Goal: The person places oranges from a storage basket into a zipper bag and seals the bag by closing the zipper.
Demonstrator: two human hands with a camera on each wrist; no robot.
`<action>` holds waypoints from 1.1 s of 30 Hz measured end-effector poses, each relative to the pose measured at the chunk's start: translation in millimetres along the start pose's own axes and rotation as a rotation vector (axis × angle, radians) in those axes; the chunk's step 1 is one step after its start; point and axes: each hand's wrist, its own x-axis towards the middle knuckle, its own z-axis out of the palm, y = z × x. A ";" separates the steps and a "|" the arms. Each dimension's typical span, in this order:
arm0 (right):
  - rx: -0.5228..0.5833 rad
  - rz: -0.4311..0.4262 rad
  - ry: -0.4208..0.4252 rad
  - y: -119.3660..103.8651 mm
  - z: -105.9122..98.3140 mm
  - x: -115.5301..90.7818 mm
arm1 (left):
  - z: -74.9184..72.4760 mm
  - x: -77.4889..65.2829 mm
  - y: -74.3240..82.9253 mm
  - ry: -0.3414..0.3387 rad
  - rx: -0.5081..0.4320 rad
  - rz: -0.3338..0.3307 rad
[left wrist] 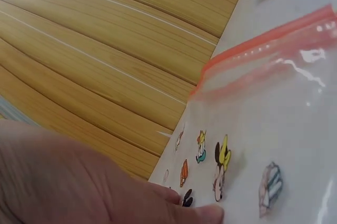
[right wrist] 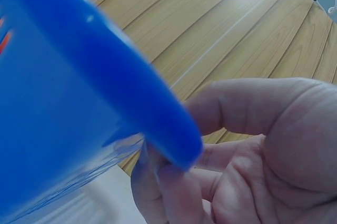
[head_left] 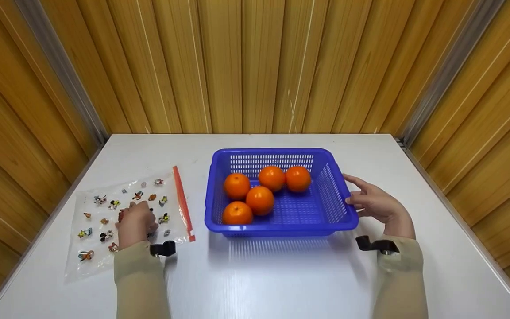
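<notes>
Here, my right hand (head_left: 383,206) pinches the basket (head_left: 281,227) by its rim, stiff enough, I judge, for the oranges (head_left: 260,200). Under my left hand (head_left: 136,223), finger grip unclear, lies a probably slippery bag (head_left: 95,214).

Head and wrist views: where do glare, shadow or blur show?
Head view: shadow on the white table beneath the blue basket, pale sheen nearer the camera; left wrist view: glare streaks on the clear bag near its red strip; right wrist view: the basket's rim looks blurred, softer than the right hand.
</notes>
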 end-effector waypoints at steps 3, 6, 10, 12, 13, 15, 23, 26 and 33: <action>-0.003 0.002 0.001 0.5 0.0 -0.4 | -0.1 -1.2 0.8 -0.013 0.016 0.018; -0.007 0.006 0.004 0.7 0.1 -0.6 | -0.2 -1.4 3.9 0.010 0.001 0.019; -0.024 0.010 0.014 0.3 -0.3 -0.9 | 0.6 0.8 15.9 0.121 -0.055 0.044; -0.032 0.009 0.015 0.3 -0.7 -1.1 | 2.9 2.6 25.9 0.184 -0.078 0.071; -0.034 0.007 0.015 0.5 -0.9 -1.2 | 5.1 3.3 31.6 0.205 -0.094 0.083; -0.031 0.004 0.015 0.8 -1.1 -1.5 | 10.6 5.1 43.2 0.232 -0.107 0.097; 0.000 0.005 0.003 1.9 -0.6 -0.2 | 38.4 12.7 66.3 0.276 -0.076 0.048; 0.002 0.010 0.009 1.2 -0.7 0.5 | 45.2 14.7 68.0 0.328 -0.053 0.059; -0.001 0.020 0.005 0.5 -0.6 1.4 | 50.5 18.0 68.7 0.373 0.008 0.094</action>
